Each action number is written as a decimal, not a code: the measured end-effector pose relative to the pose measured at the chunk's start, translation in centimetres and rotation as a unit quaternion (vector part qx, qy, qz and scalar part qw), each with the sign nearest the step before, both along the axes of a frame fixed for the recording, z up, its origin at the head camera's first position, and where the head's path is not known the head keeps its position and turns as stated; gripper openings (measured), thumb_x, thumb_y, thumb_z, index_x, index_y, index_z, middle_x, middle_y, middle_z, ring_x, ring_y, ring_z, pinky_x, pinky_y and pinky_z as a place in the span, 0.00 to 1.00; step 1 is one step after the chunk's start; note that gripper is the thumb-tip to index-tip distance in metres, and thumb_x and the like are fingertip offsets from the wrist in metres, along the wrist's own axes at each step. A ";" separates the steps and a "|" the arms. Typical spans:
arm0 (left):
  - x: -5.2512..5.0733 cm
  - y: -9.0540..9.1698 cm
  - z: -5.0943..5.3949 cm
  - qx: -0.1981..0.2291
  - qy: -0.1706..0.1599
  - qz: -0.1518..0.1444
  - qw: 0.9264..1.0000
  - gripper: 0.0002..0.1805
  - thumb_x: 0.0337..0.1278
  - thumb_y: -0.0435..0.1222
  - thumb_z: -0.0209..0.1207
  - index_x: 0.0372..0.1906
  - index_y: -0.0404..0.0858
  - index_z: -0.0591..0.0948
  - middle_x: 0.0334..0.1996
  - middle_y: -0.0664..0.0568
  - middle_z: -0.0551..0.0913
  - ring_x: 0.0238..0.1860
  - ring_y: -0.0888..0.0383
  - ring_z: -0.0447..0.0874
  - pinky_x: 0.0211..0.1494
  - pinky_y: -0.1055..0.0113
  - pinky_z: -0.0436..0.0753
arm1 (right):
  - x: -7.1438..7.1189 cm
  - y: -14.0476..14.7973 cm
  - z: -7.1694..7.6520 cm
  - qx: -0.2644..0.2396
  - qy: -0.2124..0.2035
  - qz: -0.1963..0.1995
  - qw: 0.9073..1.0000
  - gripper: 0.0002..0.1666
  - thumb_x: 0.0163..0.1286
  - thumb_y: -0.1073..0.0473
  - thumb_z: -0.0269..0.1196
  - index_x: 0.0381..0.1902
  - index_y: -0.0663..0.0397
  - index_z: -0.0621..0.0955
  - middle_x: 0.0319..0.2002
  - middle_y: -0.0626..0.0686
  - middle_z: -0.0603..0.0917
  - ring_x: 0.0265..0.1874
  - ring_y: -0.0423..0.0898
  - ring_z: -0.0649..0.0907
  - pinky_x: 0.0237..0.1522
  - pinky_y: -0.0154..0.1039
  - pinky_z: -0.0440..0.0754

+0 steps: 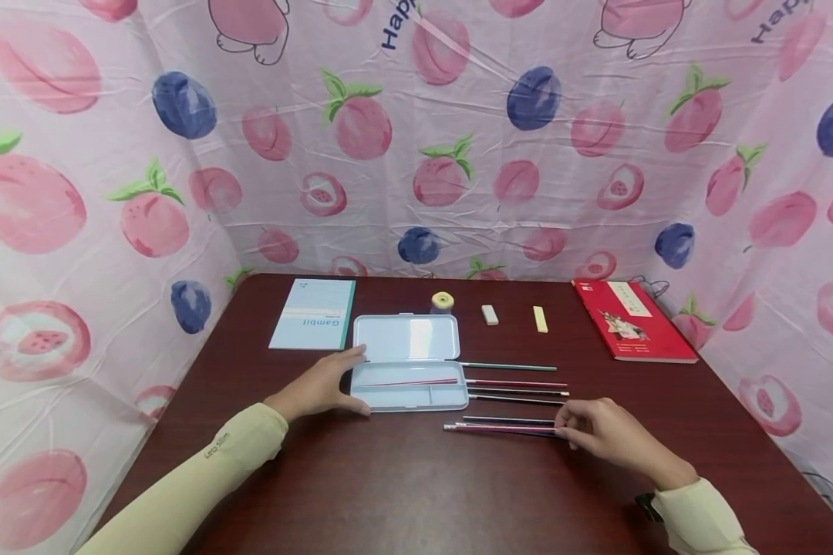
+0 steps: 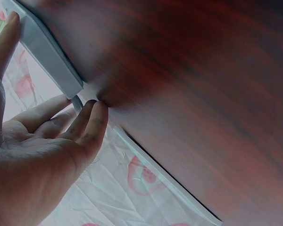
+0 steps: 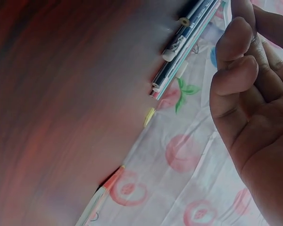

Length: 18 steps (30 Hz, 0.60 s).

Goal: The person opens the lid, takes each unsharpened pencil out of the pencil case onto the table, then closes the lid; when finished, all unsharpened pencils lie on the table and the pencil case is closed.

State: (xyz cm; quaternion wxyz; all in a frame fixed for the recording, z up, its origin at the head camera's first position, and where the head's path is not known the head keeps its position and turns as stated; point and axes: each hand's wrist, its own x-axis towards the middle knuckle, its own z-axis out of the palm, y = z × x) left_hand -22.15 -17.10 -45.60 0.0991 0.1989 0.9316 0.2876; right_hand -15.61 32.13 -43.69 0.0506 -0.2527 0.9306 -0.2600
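A pale blue pencil case [image 1: 389,399] lies unfolded on the table, its lid [image 1: 389,338] tipped back. One red pencil [image 1: 416,382] is inside it. My left hand [image 1: 322,383] holds the case's left end, thumb at the front corner and fingers toward the hinge; the left wrist view has this hand [image 2: 47,150] against the case's edge [image 2: 47,52]. To the right of the case, my right hand [image 1: 607,433] pinches the right end of a pinkish pencil [image 1: 507,428]. In the right wrist view the curled fingers [image 3: 233,82] show, but their tips' grip is out of frame.
Several pencils [image 1: 517,391] lie beside the case, with a green one [image 1: 514,366] behind. A yellow-topped round item [image 1: 442,301], white eraser [image 1: 489,314] and yellow stick [image 1: 540,319] are farther back. A notebook [image 1: 312,312] is at left, a red book [image 1: 632,320] at right.
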 end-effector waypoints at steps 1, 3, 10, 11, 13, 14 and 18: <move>0.0 0.0 0.0 0.000 0.000 0.000 1.000 0.58 0.48 0.55 0.82 0.81 0.36 0.69 0.85 0.46 0.61 0.85 0.41 0.59 0.85 0.42 0.65 | 0.0 0.1 -0.1 -0.001 0.000 0.001 1.000 0.05 0.70 0.58 0.75 0.37 0.46 0.87 0.24 0.37 0.83 0.22 0.29 0.77 0.25 0.29 0.76; 0.0 0.0 0.0 -0.001 0.000 0.000 1.000 0.58 0.48 0.55 0.82 0.81 0.36 0.69 0.85 0.46 0.61 0.85 0.40 0.60 0.85 0.41 0.65 | 0.1 0.3 -0.2 -0.004 0.003 0.003 1.000 0.05 0.70 0.58 0.75 0.36 0.46 0.86 0.23 0.37 0.83 0.22 0.29 0.77 0.25 0.29 0.76; 0.0 0.0 0.0 -0.001 0.001 -0.003 1.000 0.58 0.48 0.55 0.82 0.80 0.36 0.69 0.85 0.45 0.61 0.85 0.41 0.60 0.85 0.42 0.65 | 0.2 1.0 -0.6 -0.002 -0.010 0.005 1.000 0.05 0.70 0.57 0.75 0.36 0.45 0.86 0.23 0.37 0.83 0.22 0.29 0.78 0.25 0.29 0.76; 0.0 0.0 0.0 -0.001 0.001 -0.003 1.000 0.58 0.48 0.55 0.82 0.80 0.36 0.69 0.85 0.45 0.61 0.85 0.41 0.59 0.85 0.42 0.65 | 0.2 1.1 -0.7 0.000 -0.013 0.004 1.000 0.05 0.70 0.57 0.75 0.36 0.44 0.86 0.23 0.37 0.83 0.22 0.29 0.78 0.25 0.29 0.76; 0.0 0.0 -0.1 -0.003 0.002 -0.004 1.000 0.58 0.48 0.55 0.82 0.80 0.36 0.69 0.85 0.45 0.61 0.85 0.40 0.60 0.85 0.42 0.65 | 0.2 1.3 -0.7 0.004 -0.018 0.000 1.000 0.05 0.69 0.57 0.75 0.36 0.44 0.86 0.22 0.36 0.83 0.22 0.29 0.78 0.25 0.29 0.77; 0.0 0.0 -0.1 -0.003 0.001 -0.002 1.000 0.58 0.48 0.55 0.82 0.80 0.36 0.69 0.85 0.45 0.61 0.85 0.41 0.60 0.85 0.42 0.65 | 0.2 1.3 -0.7 0.007 -0.021 -0.003 1.000 0.05 0.69 0.57 0.75 0.35 0.43 0.86 0.22 0.36 0.83 0.22 0.29 0.78 0.25 0.30 0.77; 0.1 0.0 -0.1 -0.001 -0.002 0.002 1.000 0.57 0.47 0.54 0.82 0.81 0.37 0.69 0.85 0.47 0.62 0.85 0.41 0.60 0.85 0.42 0.66 | 0.2 1.4 -0.6 0.019 -0.043 -0.015 0.999 0.04 0.69 0.56 0.75 0.36 0.42 0.87 0.23 0.37 0.83 0.22 0.30 0.78 0.25 0.30 0.77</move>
